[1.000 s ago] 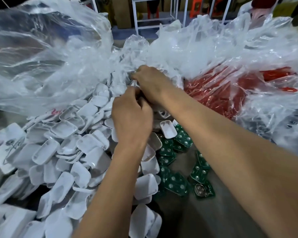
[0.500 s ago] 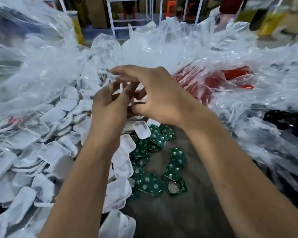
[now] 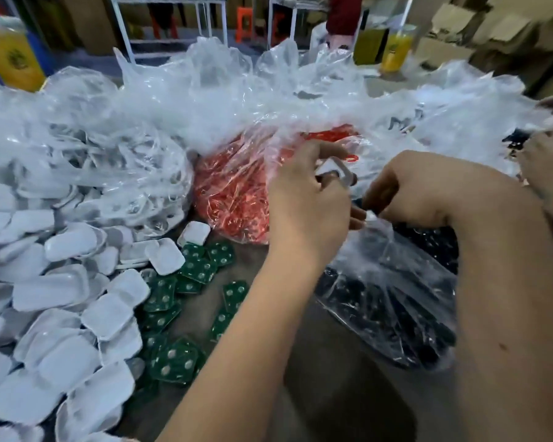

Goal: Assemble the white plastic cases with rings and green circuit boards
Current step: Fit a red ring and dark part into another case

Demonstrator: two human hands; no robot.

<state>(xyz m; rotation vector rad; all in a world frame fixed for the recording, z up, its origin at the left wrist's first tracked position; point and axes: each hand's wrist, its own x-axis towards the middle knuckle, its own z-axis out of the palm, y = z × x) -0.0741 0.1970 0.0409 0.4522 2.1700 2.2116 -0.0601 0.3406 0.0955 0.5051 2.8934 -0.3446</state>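
A: Both hands are up at centre frame. The left hand point(image 3: 304, 199) has its fingers curled round a white plastic case point(image 3: 334, 170), a small rounded-rectangle shell.

B: And the right hand point(image 3: 406, 193)?

A: It pinches the mouth of a clear crinkly bag of dark parts point(image 3: 393, 301) at four o'clock. What sits between its fingertips, I cannot tell.

B: Give me counts.

A: The loose white cases point(image 3: 77, 301) run from nine to seven o'clock, dozens of them, too many to count, smooth and shallow like little trays. The green circuit boards point(image 3: 179, 358) lie just beside them on the counter point(image 3: 332, 393), roughly a dozen visible, squarish with round silver pads.

B: Bags?

A: At twelve o'clock, one clear bag of red pieces point(image 3: 237, 189); at ten, another bag of white shells point(image 3: 115, 173). Two yellow drink cups point(image 3: 396, 49) stand far back at one o'clock.

B: Any writing?

A: Nothing readable; the cup prints are blurred.
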